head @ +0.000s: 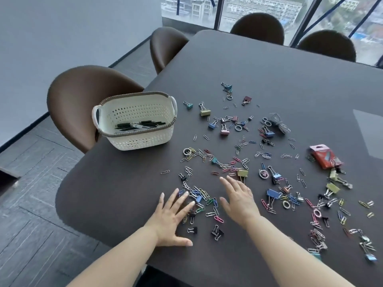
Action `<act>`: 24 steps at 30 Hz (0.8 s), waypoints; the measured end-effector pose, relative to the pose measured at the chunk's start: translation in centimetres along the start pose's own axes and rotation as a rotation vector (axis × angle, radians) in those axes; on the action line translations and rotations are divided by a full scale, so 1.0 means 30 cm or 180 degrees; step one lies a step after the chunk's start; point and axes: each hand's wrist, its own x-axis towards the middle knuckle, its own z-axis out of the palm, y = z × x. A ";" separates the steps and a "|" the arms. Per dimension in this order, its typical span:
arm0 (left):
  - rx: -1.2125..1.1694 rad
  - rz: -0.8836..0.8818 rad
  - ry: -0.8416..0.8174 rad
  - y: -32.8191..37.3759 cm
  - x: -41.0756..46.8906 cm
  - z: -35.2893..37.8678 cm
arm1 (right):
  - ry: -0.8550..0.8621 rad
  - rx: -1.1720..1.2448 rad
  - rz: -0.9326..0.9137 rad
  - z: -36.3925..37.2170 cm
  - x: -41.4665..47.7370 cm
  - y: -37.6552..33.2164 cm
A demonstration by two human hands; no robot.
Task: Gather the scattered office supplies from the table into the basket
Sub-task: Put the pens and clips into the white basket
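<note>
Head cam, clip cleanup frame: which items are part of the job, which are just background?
Job items:
- white basket, pens already inside
- paper clips scattered on the table
- binder clips
- metal rings
- gray cord bundle
- red packet
- left hand, right hand, both open and flat

Background:
- brown chairs
- window
</note>
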 end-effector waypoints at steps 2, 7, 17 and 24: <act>0.0002 -0.0239 0.0121 0.048 0.022 0.004 | 0.0048 0.0042 0.0010 0.017 -0.038 0.051; -0.0324 -0.0760 0.0025 0.140 0.142 -0.023 | 0.0235 0.0038 0.0051 0.054 -0.115 0.150; -0.0553 -0.0025 0.0234 0.196 0.179 -0.024 | 0.1261 -0.0004 0.0616 0.136 -0.288 0.344; 0.0035 -0.0093 0.0128 0.244 0.209 -0.012 | 0.0300 -0.0137 0.1337 0.199 -0.360 0.383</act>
